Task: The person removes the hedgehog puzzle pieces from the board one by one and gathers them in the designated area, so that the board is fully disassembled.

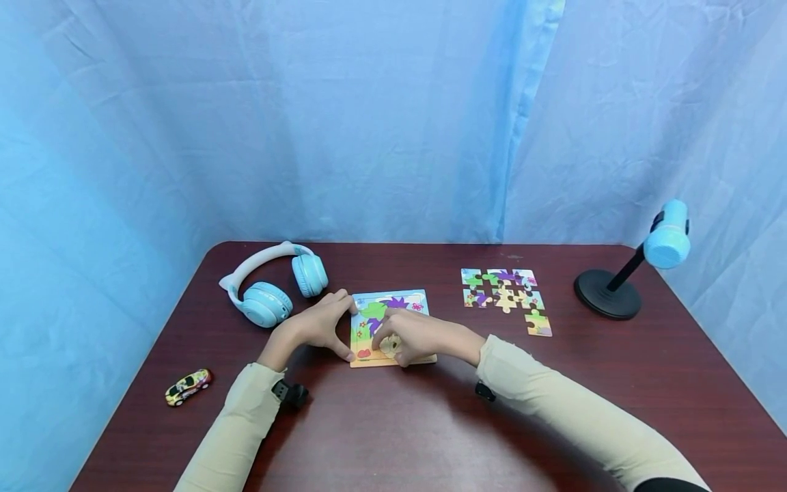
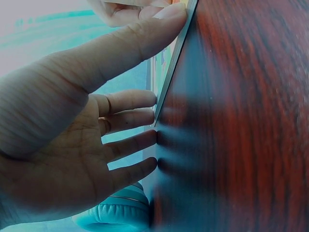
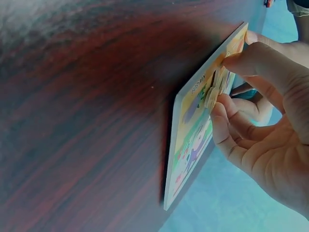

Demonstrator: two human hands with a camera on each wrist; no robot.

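A colourful cartoon puzzle board (image 1: 376, 298) lies flat on the table, below the middle of the head view. My left hand (image 1: 321, 322) steadies its left side, thumb at the near corner and straight fingers toward the far corner; the left wrist view shows the thumb tip against the board's edge (image 2: 177, 50). Over the lower part of the picture, my right hand (image 1: 418, 335) pinches a puzzle piece (image 3: 211, 98) between thumb and fingers. That piece sits at the board's surface, slightly raised in the right wrist view. The right hand covers part of the picture.
Loose puzzle pieces (image 1: 505, 298) lie grouped right of the board. A blue microphone (image 1: 667, 239) on a black round stand is at the far right. Light blue headphones (image 1: 266, 304) rest behind the left hand, and a toy car (image 1: 188, 387) sits at the left.
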